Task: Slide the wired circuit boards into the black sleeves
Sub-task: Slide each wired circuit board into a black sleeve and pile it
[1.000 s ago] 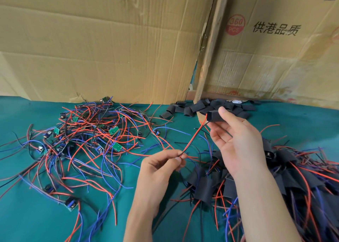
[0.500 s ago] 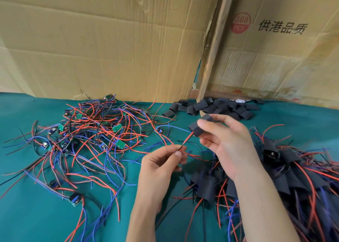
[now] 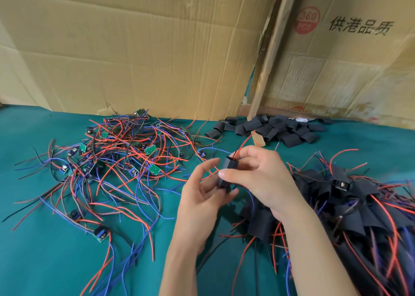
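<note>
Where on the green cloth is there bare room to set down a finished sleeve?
Bare green cloth lies near-left, below the loose wires, and far right behind the sleeved heap. Crowded: the wires, the empty sleeves and around both hands.

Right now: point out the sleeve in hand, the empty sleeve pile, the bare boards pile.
held sleeve [image 3: 227, 174], head view, its side face
empty sleeve pile [image 3: 272, 129], head view, pile middle
bare boards pile [image 3: 134, 152], head view, tangle middle
</note>
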